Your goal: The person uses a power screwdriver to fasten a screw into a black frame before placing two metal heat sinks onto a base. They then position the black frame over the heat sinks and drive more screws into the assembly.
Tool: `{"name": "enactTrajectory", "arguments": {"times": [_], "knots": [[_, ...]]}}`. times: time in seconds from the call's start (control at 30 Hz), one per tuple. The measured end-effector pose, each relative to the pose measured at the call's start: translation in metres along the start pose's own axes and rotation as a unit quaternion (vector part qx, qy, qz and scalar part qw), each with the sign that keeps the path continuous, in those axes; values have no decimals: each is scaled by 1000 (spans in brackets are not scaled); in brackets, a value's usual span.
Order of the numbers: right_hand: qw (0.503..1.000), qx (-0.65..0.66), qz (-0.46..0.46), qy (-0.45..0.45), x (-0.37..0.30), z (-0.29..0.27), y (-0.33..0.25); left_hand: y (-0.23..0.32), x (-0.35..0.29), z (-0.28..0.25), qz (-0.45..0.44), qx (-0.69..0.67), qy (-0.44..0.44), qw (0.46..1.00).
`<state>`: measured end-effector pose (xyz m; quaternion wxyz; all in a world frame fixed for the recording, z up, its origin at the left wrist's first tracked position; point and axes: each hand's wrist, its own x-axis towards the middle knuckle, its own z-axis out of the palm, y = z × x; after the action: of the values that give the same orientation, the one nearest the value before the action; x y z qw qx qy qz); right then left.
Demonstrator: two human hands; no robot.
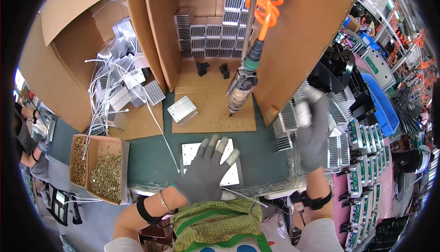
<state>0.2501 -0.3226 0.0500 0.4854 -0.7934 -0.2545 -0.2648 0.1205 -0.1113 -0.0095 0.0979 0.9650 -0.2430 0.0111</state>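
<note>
Brown cardboard forms the 2-bay box (126, 169) of brass-coloured screws (105, 176), well left of the left fingers; a bump from the left forearm, I judge, could spill some. Beyond it, farther out than those fingers, silver finned parts (120, 98) lie in a jumble, white cables (98, 87) trailing over them. A single cable's tip (178, 171) ends just beside the plate, left of the left hand (206, 165); if the plate were slid that way, the loose end could get trapped beneath and leave it rocking.

That silver plate (233, 175) lies flat on the dark green bench (149, 153), directly under the gloved left hand. Its drilled face looks up. It seems nearly square; any long axis runs roughly left to right, across the line of the fingers, though the hand hides too much to be sure. The left fingers are spread, palm down, pointing away from the body, and pinch nothing.

Ahead of their tips sits 1 finned block (182, 110), tilted askew, with stacked heatsinks (213, 36) behind. Right of the block, a driver (240, 91) hangs from an orange coiled hose (268, 11); if it swung, it might knock the block.

Farthest right, the right hand (311, 123) is blurred above more finned heatsinks (338, 150); whether its fingers pinch any, I cannot tell.
</note>
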Motion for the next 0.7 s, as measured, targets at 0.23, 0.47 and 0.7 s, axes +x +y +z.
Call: {"name": "enactTrajectory", "arguments": {"times": [0.23, 0.47, 0.7], "knots": [[937, -340, 54, -53, 92, -60, 78, -4, 10, 8, -51, 26, -74, 996], [964, -260, 58, 8, 68, -64, 61, -6, 6, 11, -24, 27, -18, 999], [918, -332, -180, 124, -36, -98, 1, -19, -1, -15, -93, -193, 176, 961]]}}
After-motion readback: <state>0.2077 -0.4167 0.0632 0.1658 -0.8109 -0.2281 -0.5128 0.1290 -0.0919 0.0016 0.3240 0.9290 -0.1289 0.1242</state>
